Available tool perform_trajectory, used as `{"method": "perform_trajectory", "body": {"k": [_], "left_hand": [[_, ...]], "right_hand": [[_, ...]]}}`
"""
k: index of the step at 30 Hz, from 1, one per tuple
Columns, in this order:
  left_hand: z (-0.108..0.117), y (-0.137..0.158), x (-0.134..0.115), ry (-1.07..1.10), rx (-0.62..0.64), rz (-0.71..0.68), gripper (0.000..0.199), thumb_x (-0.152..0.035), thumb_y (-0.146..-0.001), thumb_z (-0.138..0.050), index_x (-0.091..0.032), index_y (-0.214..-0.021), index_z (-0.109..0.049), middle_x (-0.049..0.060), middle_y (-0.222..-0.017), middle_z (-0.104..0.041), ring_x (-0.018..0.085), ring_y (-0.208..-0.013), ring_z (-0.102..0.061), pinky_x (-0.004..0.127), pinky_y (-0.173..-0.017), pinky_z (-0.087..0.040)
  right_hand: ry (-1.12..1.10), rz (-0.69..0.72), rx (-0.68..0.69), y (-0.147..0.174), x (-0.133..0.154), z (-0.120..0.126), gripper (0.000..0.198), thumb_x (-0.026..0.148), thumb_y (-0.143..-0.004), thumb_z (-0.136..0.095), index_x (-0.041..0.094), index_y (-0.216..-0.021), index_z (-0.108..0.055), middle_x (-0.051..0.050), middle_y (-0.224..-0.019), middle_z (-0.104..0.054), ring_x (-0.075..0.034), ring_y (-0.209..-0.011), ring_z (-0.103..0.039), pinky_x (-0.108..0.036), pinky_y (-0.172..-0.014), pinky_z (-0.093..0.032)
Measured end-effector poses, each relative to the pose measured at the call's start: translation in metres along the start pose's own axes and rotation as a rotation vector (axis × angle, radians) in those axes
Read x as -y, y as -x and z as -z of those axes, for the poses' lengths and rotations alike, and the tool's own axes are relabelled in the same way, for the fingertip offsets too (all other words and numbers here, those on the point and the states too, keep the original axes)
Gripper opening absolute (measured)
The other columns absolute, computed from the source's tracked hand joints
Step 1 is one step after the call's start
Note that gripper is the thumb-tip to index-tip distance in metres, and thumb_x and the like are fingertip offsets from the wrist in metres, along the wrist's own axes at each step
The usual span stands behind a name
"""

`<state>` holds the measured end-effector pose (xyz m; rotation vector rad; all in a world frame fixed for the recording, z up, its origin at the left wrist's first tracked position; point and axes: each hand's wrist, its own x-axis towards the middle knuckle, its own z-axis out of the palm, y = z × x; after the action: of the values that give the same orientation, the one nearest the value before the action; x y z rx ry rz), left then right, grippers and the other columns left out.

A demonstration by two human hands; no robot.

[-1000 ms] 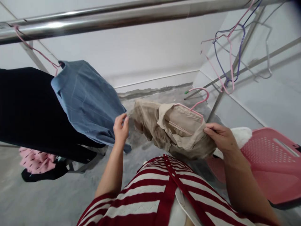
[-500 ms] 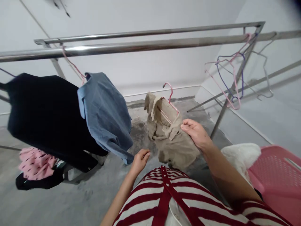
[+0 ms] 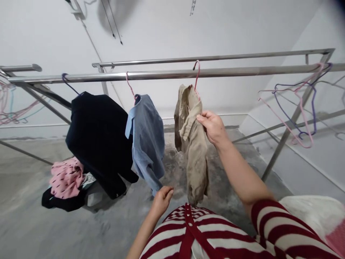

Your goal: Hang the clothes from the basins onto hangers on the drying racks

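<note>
My right hand (image 3: 214,127) pinches the khaki shirt (image 3: 196,154) near its collar, on the right side. Inside that shirt is a pink hanger (image 3: 198,77), whose hook overlaps the metal rail (image 3: 164,75); whether it bears the weight there I cannot tell. Low in front of my body, my left hand (image 3: 162,199) is curled closed with nothing visible in it. It sits beside the lower end of the blue shirt (image 3: 148,136), which hangs from the rail. Left of that hangs a dark garment (image 3: 97,140) on a purple hanger (image 3: 70,84).
Bare pink and purple hangers (image 3: 299,97) dangle at the rail's right end. More hangers (image 3: 16,115) hang at far left. A pink spotted cloth (image 3: 66,176) lies low behind the dark garment. At lower right are a white cloth (image 3: 309,212) and a pink basket (image 3: 336,233).
My right hand has raised the khaki shirt and its hanger from below the rail up to rail height. The view has tilted upward and turned left. My left hand stays low and curled.
</note>
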<state>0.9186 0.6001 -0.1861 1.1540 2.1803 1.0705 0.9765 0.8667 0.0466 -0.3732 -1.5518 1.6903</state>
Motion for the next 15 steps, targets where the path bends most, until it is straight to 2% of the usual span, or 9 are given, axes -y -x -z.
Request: {"method": "perform_trajectory", "body": {"k": [4,7,10,13,15], "left_hand": [[0.010,0.017,0.023,0.020,-0.046,0.062,0.033,-0.042,-0.087,-0.042,-0.023,-0.096,-0.068,0.006,-0.092,-0.072,0.021,-0.084,-0.067,0.033,-0.082,-0.053],[0.017,0.030,0.040,0.032,-0.090,0.110,0.035,-0.044,-0.087,-0.042,-0.023,-0.097,-0.068,0.006,-0.094,-0.072,0.021,-0.086,-0.067,0.032,-0.082,-0.053],[0.022,0.040,0.056,0.041,-0.105,0.151,0.035,-0.044,-0.086,-0.043,-0.022,-0.097,-0.068,0.006,-0.097,-0.071,0.020,-0.087,-0.067,0.030,-0.082,-0.053],[0.019,0.044,0.071,0.048,-0.076,0.166,0.036,-0.044,-0.087,-0.041,-0.021,-0.098,-0.068,0.006,-0.098,-0.071,0.019,-0.087,-0.067,0.029,-0.082,-0.052],[0.014,0.040,0.077,0.050,-0.047,0.149,0.038,-0.045,-0.086,-0.041,-0.020,-0.099,-0.068,0.007,-0.097,-0.071,0.019,-0.088,-0.067,0.029,-0.082,-0.052]], "right_hand": [[0.023,0.011,-0.061,-0.034,-0.020,-0.020,0.035,0.044,-0.061,-0.074,0.020,-0.069,-0.051,0.006,-0.054,-0.049,-0.007,-0.045,-0.043,-0.021,-0.044,-0.036],[0.031,-0.035,-0.113,-0.043,-0.035,-0.026,0.038,0.046,-0.060,-0.074,0.020,-0.069,-0.049,0.006,-0.054,-0.051,-0.007,-0.045,-0.046,-0.021,-0.043,-0.037],[0.054,-0.035,-0.152,-0.039,-0.041,-0.021,0.039,0.050,-0.062,-0.072,0.019,-0.072,-0.050,0.006,-0.057,-0.052,-0.007,-0.046,-0.047,-0.020,-0.043,-0.038],[0.103,0.064,-0.223,-0.021,-0.050,-0.003,0.038,0.053,-0.070,-0.065,0.020,-0.084,-0.053,0.004,-0.067,-0.057,-0.007,-0.050,-0.051,-0.019,-0.045,-0.040],[0.164,0.131,-0.302,0.002,-0.067,0.013,0.039,0.054,-0.076,-0.059,0.020,-0.093,-0.053,0.001,-0.076,-0.060,-0.007,-0.054,-0.053,-0.019,-0.049,-0.042]]}}
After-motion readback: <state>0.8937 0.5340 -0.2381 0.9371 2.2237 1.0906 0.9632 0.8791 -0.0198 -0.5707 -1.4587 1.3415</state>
